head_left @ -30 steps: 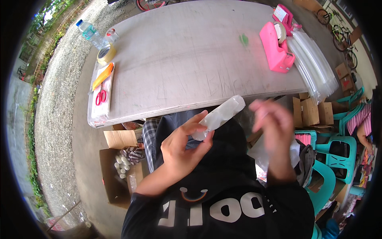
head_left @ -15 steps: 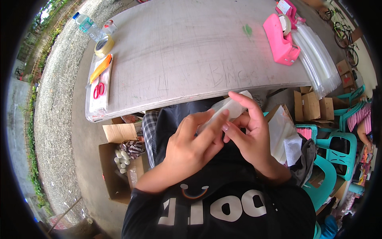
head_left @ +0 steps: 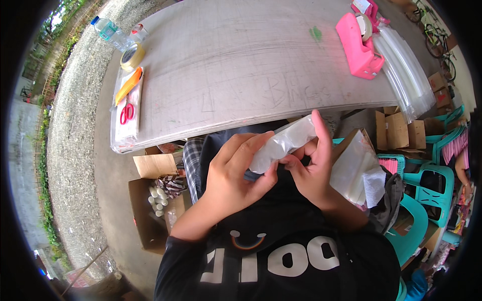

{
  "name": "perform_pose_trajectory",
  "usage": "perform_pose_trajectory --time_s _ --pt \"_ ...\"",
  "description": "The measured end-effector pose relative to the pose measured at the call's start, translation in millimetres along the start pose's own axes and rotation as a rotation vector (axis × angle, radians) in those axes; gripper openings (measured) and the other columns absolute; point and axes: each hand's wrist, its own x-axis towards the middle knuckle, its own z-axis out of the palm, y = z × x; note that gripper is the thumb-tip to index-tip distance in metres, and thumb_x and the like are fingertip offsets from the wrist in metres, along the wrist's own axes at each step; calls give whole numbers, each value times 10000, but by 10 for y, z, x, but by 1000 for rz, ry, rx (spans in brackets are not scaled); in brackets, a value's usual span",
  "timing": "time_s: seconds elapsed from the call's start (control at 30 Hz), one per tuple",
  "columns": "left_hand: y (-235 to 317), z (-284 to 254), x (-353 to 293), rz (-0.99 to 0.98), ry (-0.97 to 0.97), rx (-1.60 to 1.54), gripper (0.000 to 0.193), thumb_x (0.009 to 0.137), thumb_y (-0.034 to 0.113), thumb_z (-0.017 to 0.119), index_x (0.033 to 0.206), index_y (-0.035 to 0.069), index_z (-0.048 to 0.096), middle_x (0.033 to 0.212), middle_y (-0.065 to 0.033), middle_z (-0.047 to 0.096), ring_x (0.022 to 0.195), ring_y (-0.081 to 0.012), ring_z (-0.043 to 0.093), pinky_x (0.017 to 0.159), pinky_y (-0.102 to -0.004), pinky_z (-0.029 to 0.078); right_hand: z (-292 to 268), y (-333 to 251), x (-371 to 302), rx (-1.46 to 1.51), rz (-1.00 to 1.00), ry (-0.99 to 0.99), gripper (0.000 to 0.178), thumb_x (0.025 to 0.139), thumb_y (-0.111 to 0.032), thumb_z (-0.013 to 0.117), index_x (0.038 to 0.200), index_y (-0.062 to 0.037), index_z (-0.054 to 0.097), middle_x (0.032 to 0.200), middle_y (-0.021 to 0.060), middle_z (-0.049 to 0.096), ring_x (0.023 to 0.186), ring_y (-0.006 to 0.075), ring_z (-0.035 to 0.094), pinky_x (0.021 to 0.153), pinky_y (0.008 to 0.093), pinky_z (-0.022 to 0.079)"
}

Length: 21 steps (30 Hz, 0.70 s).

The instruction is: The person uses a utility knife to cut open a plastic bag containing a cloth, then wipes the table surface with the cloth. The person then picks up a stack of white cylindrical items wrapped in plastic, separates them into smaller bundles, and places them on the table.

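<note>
Head view, looking down at a person's lap before a long grey table (head_left: 241, 65). Both hands hold a narrow clear plastic sleeve packed with white round pieces (head_left: 283, 144), tilted up to the right just below the table's near edge. The left hand (head_left: 236, 173) is curled around its lower end; the right hand (head_left: 311, 170) pinches it, fingers closed, though the exact contact is hard to see. A pink tape dispenser (head_left: 359, 47) sits far right, red-handled scissors (head_left: 126, 111) far left.
</note>
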Motion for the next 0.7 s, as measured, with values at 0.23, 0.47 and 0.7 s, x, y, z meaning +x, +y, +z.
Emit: perform_pose_trajectory --time_s 0.23,0.47,0.7 --pt "66 -21 19 -51 -50 64 435 685 120 834 1065 11 653 960 -134 671 826 -296 681 724 -357 558 -25 301 43 -572 -501 143 933 727 -305 849 1436 40 352 719 -36 556 721 169 551 814 418 356" --pt "-525 115 -133 -486 134 -428 347 801 119 824 1067 -39 667 935 -45 704 812 -102 628 734 -247 501 -724 744 -522 -910 -110 -86 906 772 -268 779 1493 -20 289 1130 121 568 984 301 563 907 453 365" --pt "-686 -675 154 -218 598 -417 419 781 100 821 1115 -70 632 1006 -136 689 875 -181 666 793 -289 538 -1869 1290 -1968 -1111 539 251 727 808 -159 707 1433 -8 370 1257 239 506 1164 428 483 996 492 391"
